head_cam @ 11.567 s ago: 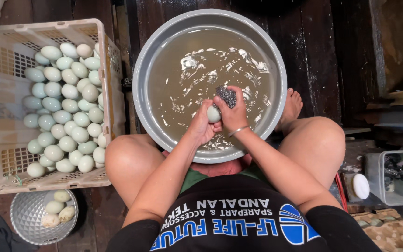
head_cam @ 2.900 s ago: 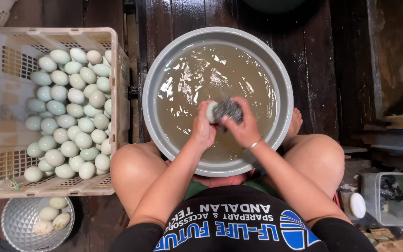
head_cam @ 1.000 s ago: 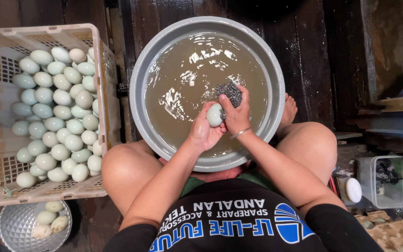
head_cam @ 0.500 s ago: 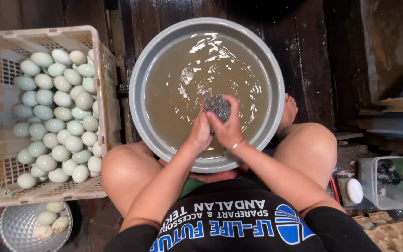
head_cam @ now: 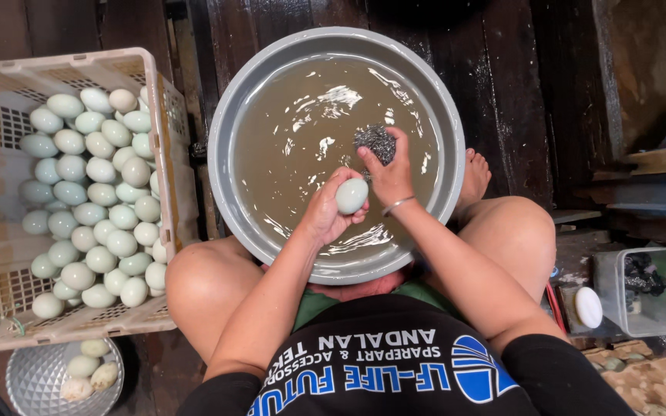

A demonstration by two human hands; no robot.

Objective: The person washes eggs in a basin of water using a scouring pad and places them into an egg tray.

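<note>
The left hand [head_cam: 325, 216] is cupped around a pale green egg [head_cam: 351, 196], thumb and fingers wrapped about its lower half so that the smooth, matt shell shows above them. The egg's long axis tilts slightly, blunt end up and a little to the right. Just to its right and slightly farther off, the right hand [head_cam: 389, 176] is clenched on a wad of grey steel-wool scourer [head_cam: 375, 142], a springy, wiry tangle that sticks out past the fingertips. The scourer sits apart from the egg, up and to the right of it, so the right hand is the one placed to meet the shell, with the egg lying toward the person's near left of the pad. A thin bangle circles the right wrist.

Both hands hang over a wide, round grey basin [head_cam: 223, 146] filled with cloudy brown water that carries bright glints. It rests on dark, wet wooden floorboards between the person's bare knees. To the left stands a beige latticed plastic crate [head_cam: 179, 146] heaped with similar pale green eggs. Near its close corner sits a small dimpled metal bowl [head_cam: 28, 381] holding a few duller eggs.
</note>
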